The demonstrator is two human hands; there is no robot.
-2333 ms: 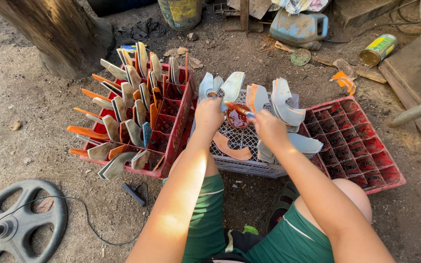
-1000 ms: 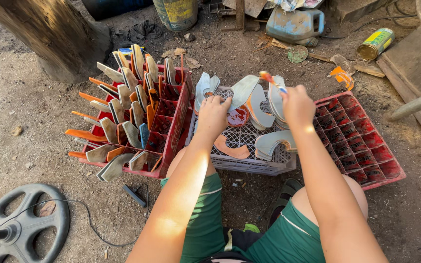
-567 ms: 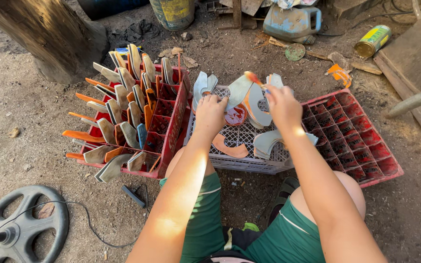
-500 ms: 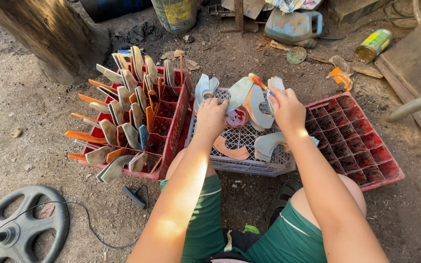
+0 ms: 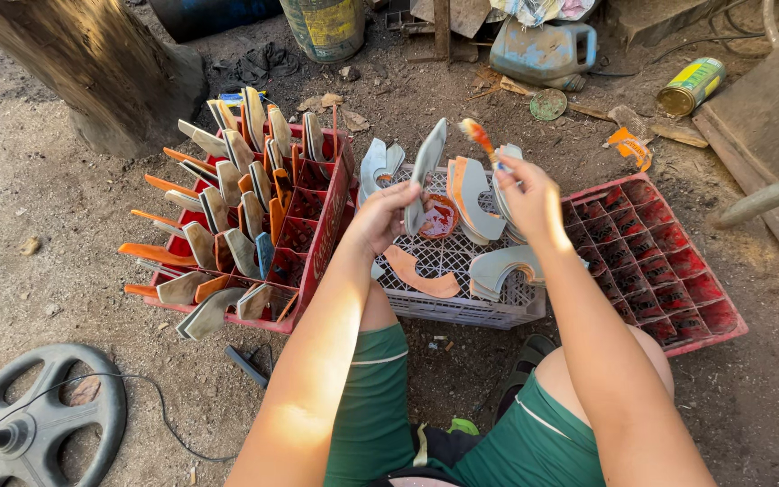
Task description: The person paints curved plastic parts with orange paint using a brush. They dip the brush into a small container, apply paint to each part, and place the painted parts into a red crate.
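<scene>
We take the white crate as our landmark; above its middle our left hand has its fingers closed round the lower edge of a curved grey piece, held upright; our right hand, above the crate's right side, pinches a thin brush whose orange-stained tip points up and left toward that piece; a small pot of orange stuff sits on the crate top between the hands, with an orange-coated piece lying flat nearer us; left of the crate a red crate holds many such pieces on end; right of it a second red crate shows bare cells; we judge the piece light, stiff and thin-edged, best gripped by its bare grey rim, away from any wet coating.
</scene>
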